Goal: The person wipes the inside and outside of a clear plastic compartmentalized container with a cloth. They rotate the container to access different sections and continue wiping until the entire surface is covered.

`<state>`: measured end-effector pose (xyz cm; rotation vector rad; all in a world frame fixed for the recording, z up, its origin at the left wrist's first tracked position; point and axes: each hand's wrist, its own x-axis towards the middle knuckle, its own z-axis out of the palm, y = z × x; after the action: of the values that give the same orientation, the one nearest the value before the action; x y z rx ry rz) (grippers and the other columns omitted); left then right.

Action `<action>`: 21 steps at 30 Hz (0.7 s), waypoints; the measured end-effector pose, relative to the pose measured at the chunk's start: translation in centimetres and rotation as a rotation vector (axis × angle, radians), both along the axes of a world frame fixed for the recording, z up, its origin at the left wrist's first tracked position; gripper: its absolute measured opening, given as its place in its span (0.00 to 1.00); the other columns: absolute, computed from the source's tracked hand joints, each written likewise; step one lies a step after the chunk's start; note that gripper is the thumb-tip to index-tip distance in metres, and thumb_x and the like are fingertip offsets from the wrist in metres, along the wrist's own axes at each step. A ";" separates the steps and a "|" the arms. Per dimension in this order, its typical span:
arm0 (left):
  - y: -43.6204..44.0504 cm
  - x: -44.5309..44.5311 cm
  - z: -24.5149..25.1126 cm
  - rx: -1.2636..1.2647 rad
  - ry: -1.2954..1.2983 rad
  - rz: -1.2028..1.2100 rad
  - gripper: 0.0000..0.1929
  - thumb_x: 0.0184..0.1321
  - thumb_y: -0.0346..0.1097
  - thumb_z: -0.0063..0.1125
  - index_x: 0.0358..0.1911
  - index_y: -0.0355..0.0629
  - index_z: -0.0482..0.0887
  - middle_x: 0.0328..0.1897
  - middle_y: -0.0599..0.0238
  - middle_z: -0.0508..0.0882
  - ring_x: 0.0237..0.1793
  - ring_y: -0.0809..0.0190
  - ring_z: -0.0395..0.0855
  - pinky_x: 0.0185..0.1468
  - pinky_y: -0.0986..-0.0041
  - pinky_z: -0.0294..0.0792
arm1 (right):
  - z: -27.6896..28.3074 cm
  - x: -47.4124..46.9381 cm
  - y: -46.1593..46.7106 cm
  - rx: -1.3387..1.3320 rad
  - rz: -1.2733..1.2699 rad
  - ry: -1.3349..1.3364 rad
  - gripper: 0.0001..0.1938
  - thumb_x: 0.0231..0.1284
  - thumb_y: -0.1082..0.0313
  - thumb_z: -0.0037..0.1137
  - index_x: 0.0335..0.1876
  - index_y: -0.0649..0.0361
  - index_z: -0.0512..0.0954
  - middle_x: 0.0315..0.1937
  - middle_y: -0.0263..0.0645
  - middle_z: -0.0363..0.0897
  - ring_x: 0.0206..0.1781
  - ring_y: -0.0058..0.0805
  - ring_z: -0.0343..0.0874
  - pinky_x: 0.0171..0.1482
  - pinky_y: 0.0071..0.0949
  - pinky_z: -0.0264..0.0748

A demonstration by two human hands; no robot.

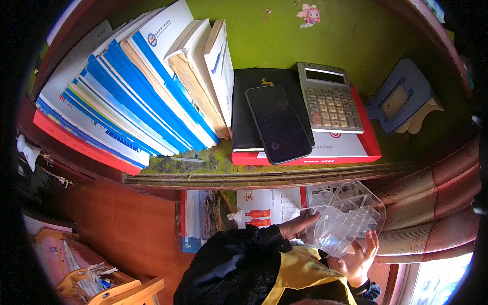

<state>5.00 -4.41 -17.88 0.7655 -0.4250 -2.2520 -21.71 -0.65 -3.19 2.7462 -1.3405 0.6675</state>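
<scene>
Below the shelf, my left hand (302,225) holds the left rim of a clear plastic compartment box (345,225), its fingers partly hidden. My right hand (360,255) is at the lower right of the box, thumb and fingers spread; its fingertips touch or lie very near the wall, which I cannot tell apart. The transparent box has an open lid or upper tray (349,192) tilted towards the shelf edge. Several dividers show inside it. My sleeves are black, and a yellow apron or cloth (301,268) lies between my arms.
On the green shelf stand a row of books (137,103), a smartphone (280,124) on a black notebook (248,110), a calculator (331,99) on a red and white box (366,141), and a blue stand (404,95). A curtain (427,213) hangs at right; a wooden chair (110,289) is lower left.
</scene>
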 end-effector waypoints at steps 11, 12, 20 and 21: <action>1.3 1.8 1.0 -0.313 -0.345 0.002 0.23 0.75 0.52 0.61 0.61 0.43 0.82 0.57 0.72 0.85 0.53 0.70 0.81 0.58 0.70 0.77 | 0.1 -1.3 -1.0 0.076 0.044 -0.033 0.38 0.56 0.31 0.66 0.56 0.63 0.82 0.75 0.55 0.65 0.77 0.71 0.61 0.74 0.67 0.63; 1.6 2.4 1.1 -0.212 -0.314 0.016 0.24 0.75 0.55 0.60 0.61 0.44 0.82 0.54 0.71 0.86 0.50 0.70 0.83 0.54 0.70 0.78 | -0.1 -1.4 -1.1 0.054 0.061 -0.027 0.38 0.56 0.30 0.66 0.55 0.64 0.83 0.75 0.56 0.65 0.77 0.71 0.61 0.74 0.67 0.63; 0.7 8.5 1.0 0.013 -0.095 0.490 0.28 0.75 0.64 0.53 0.63 0.50 0.82 0.59 0.69 0.87 0.56 0.66 0.86 0.59 0.67 0.79 | 0.2 -1.2 -1.7 0.044 0.092 -0.031 0.38 0.58 0.32 0.64 0.56 0.64 0.83 0.76 0.58 0.65 0.79 0.67 0.60 0.75 0.63 0.60; 0.6 8.4 0.6 -0.092 -0.133 0.527 0.27 0.77 0.62 0.52 0.63 0.49 0.82 0.63 0.67 0.87 0.59 0.64 0.86 0.62 0.64 0.77 | 0.6 -1.1 -1.6 0.051 0.090 -0.028 0.38 0.58 0.32 0.64 0.57 0.64 0.83 0.76 0.58 0.65 0.79 0.66 0.60 0.76 0.62 0.60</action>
<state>13.43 -3.86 -17.32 0.8658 -0.3385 -1.6876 -22.83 -2.30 -2.57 2.8629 -1.2629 0.6889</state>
